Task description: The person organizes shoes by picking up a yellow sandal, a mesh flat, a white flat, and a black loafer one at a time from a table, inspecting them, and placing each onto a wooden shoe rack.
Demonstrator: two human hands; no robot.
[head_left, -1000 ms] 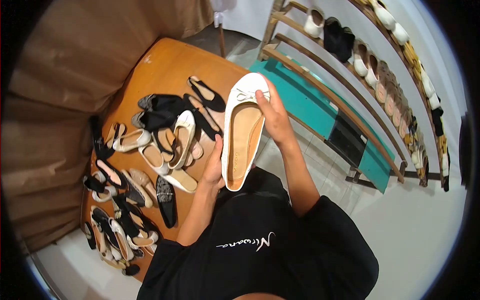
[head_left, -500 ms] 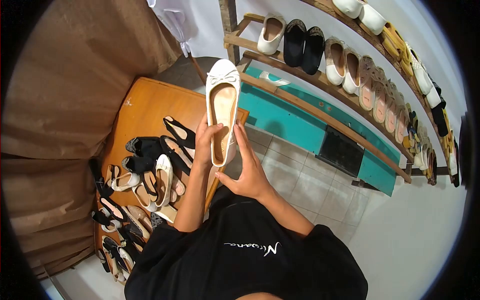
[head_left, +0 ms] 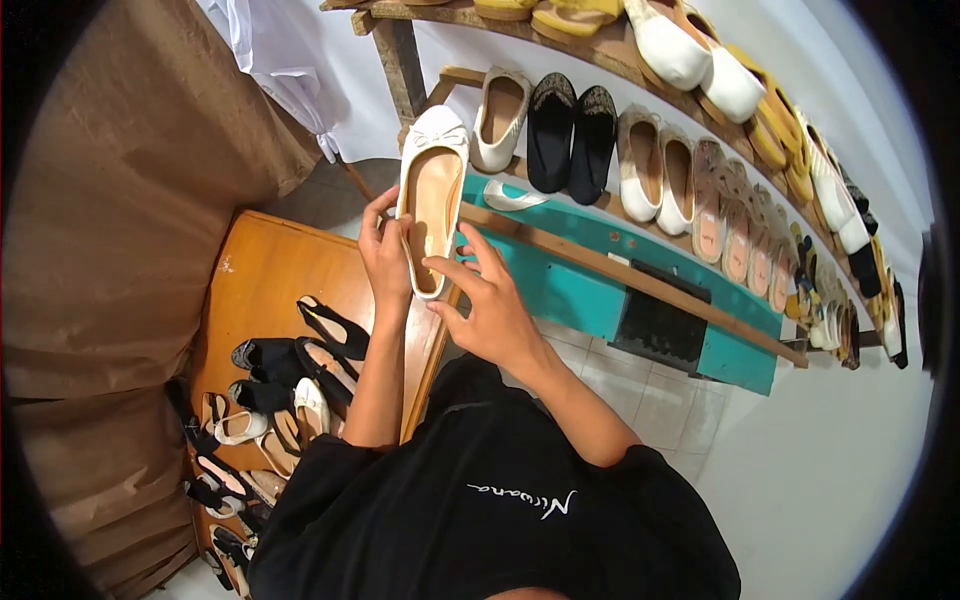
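Observation:
A white ballet flat (head_left: 433, 205) with a bow on its toe is held up in front of me, toe pointing away and its beige insole facing me. My left hand (head_left: 385, 255) grips it along the left side. At the heel end is my right hand (head_left: 490, 300), with the index fingertip inside the shoe over the insole and the thumb outside by the heel. Its other fingers lie along the shoe's right side. Below and left, a similar white flat (head_left: 311, 405) rests among black shoes on the wooden table.
The wooden table (head_left: 290, 260) carries several shoes, including a black flat (head_left: 333, 327). A wooden rack (head_left: 640, 265) with several rows of shoes stands ahead and right, a teal board (head_left: 560, 285) behind its lower rail. A brown curtain (head_left: 110, 250) hangs at left.
My view has shifted toward the rack, which now looks nearer. My right index finger has moved from beside the shoe into its heel opening. The left hand keeps its hold.

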